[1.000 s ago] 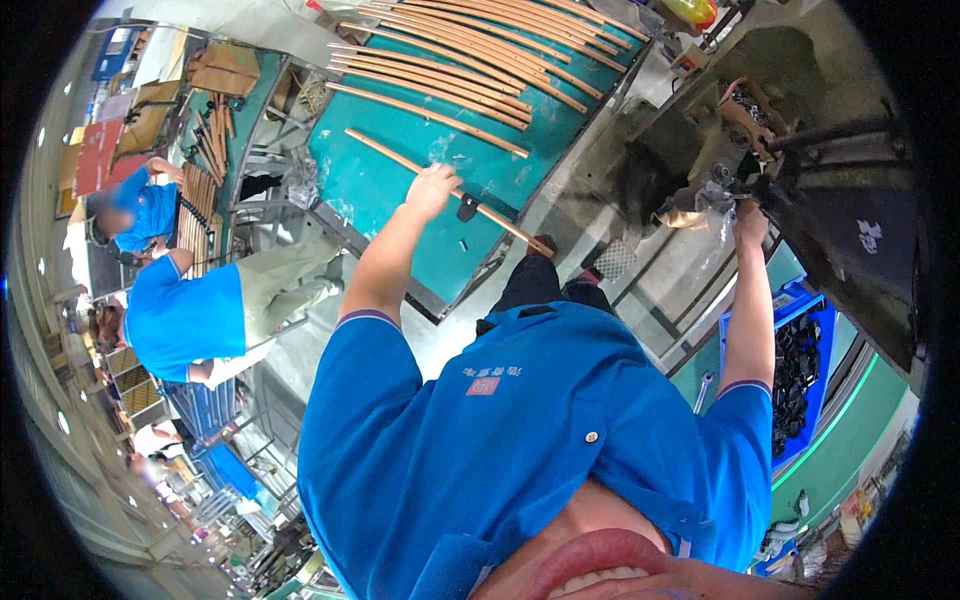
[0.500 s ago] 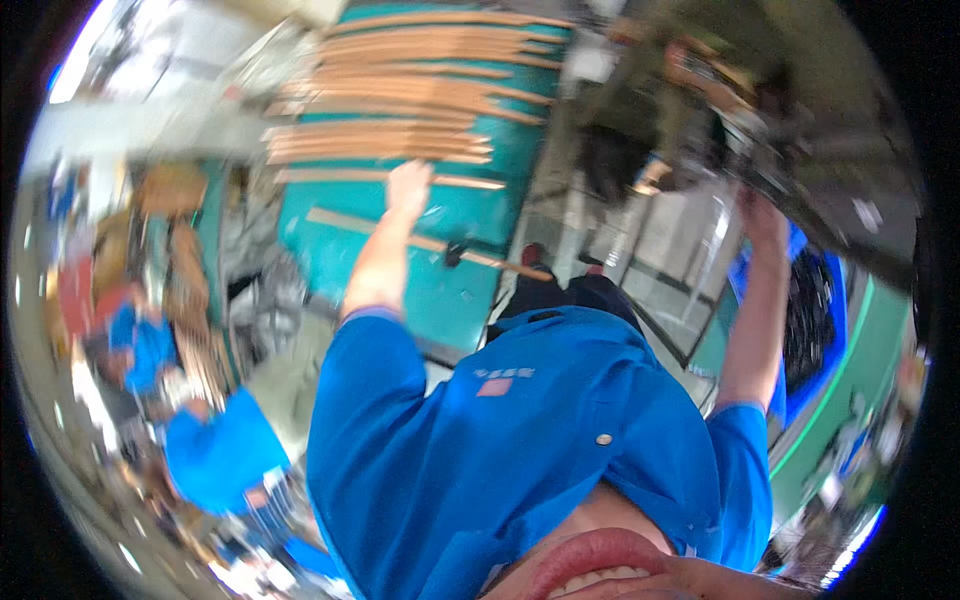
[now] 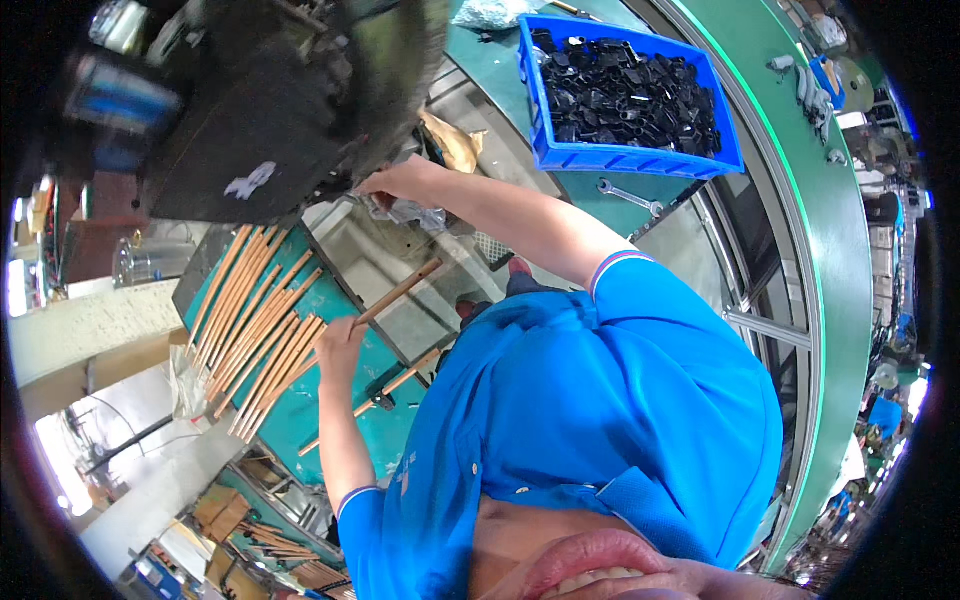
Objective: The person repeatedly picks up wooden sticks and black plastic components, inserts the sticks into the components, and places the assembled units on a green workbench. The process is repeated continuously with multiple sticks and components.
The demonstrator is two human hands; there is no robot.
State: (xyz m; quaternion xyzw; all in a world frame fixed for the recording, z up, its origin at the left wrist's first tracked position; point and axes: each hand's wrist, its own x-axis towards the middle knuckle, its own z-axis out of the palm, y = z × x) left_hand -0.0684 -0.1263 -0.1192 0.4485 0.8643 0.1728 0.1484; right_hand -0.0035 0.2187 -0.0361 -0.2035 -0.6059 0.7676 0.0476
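Observation:
My left hand is closed around a light-brown wooden stick. The stick's free end points away from the table, toward the space below the machine. Beyond that hand, several similar sticks lie side by side on the green tabletop. Against the lower edge of a big dark machine is my right hand, its fingers curled. What those fingers hold, if anything, is hidden. Another stick with a black block-like piece on it lies on the tabletop near my body.
A blue crate full of small black parts stands on the right, a wrench just in front of it. Crumpled brown paper lies beyond my right hand. A curved green surface runs along the right side.
The view has turned to the right. My left hand has brought one stick from the row toward the machine. My right hand is at the machine in both frames.

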